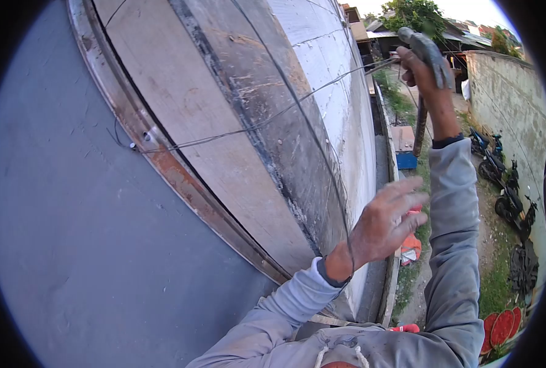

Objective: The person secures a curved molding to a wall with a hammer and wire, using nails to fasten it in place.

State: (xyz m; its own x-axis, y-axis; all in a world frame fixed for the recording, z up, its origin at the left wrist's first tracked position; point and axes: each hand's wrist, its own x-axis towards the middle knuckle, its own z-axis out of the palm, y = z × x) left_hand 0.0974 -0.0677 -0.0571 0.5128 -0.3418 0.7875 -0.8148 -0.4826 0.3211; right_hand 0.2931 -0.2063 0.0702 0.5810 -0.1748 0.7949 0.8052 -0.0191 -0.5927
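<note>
My right hand (pixel 425 70) is raised at the upper right and closed around a dark, rough rod (pixel 420 126), whose lower end sticks out below the fist. Worn grey material (pixel 431 52) covers part of this hand. A thin twisted wire (pixel 257 124) stretches from its fingers across the boards to a metal edge strip (pixel 153 144). Lower down, my left hand (pixel 383 224) is open in the air with its fingers spread, slightly blurred. A dark cable (pixel 297 101) passes down across its wrist.
Beside the grey panel (pixel 101 233) lie a pale board (pixel 181 80) and a dark scraped board (pixel 273 122), with a white wall (pixel 346 110) beyond. Down at ground level are parked motorbikes (pixel 509 184), a concrete wall (pixel 512 98), a blue box (pixel 406 161) and an orange bag (pixel 411 245).
</note>
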